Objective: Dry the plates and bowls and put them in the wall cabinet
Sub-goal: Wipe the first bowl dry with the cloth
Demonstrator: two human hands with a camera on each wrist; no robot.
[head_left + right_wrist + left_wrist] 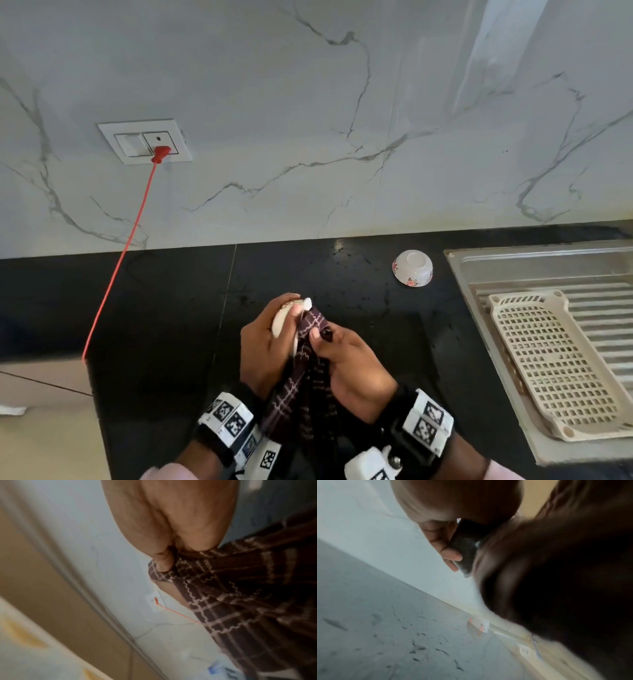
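Two round bowls (pixel 287 322) (pixel 412 267), checked cloth (pixel 310 346).

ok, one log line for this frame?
step: drying bowl | left hand: holds bowl | right hand: rubs checked cloth on it | second bowl: upside down on countertop

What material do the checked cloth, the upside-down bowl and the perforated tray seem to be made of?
Checked cloth: soft woven fabric; it folds and drapes.
Upside-down bowl: glossy white with printed flowers, ceramic or melamine.
Perforated tray: matte cream plastic, probably moulded.
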